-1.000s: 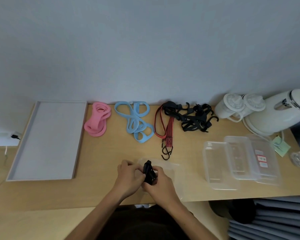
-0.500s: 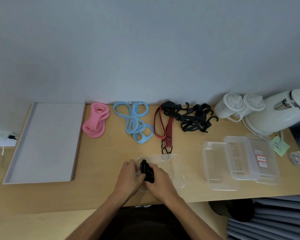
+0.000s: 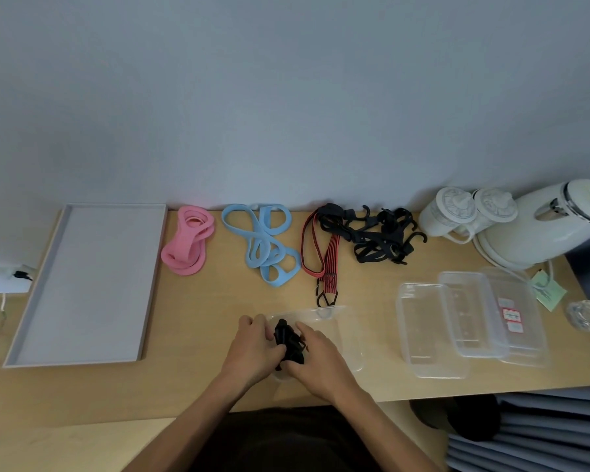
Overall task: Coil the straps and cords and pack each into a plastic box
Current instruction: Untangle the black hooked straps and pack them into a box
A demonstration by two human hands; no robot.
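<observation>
Both my hands hold a bundled black strap (image 3: 288, 339) over a clear plastic box (image 3: 346, 335) near the desk's front edge. My left hand (image 3: 252, 349) grips it from the left and my right hand (image 3: 321, 357) from the right. Along the back lie a pink band (image 3: 188, 245), a light blue band (image 3: 266, 248), a red and black bungee cord (image 3: 327, 260) and a tangle of black hooked cords (image 3: 378, 236). Empty clear boxes (image 3: 430, 330) are stacked at the right.
A grey tray (image 3: 89, 284) lies at the left. White lidded cups (image 3: 457, 212) and a white kettle (image 3: 552, 226) stand at the back right. A green note (image 3: 549, 291) and a crumpled clear wrap (image 3: 588, 315) sit at the right edge.
My hands and the black bundle have shifted slightly toward the back, over the clear box. The grip on the bundle stays the same.
</observation>
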